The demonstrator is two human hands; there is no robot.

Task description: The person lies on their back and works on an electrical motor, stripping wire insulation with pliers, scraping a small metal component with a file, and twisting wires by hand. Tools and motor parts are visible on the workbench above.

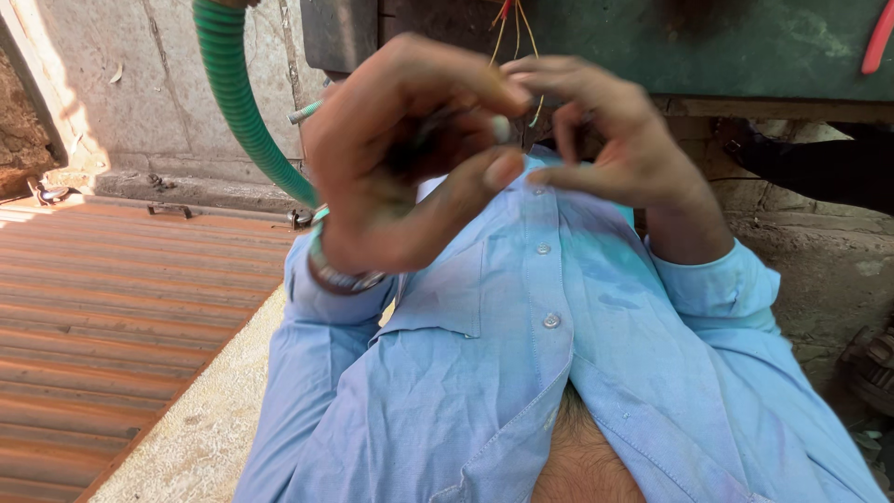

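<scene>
My left hand point(391, 158), a metal band on its wrist, is raised in front of my light blue shirt point(521, 373). Its fingers curl around a slim dark object point(438, 119) that is mostly hidden. Close beside it, fingertips almost touching, my right hand point(615, 140) pinches thin red and yellow wires point(518, 28). The wires hang from a green metal panel point(708, 47) above. A small dark piece point(527, 132) shows between the two hands; what it is cannot be made out.
A green ribbed hose point(233, 93) curves down behind my left hand. A rusty corrugated metal sheet point(112, 317) lies at the left below a concrete wall point(140, 84). A red strip point(880, 37) crosses the panel's top right, and a dark metal part point(875, 368) sits at the right edge.
</scene>
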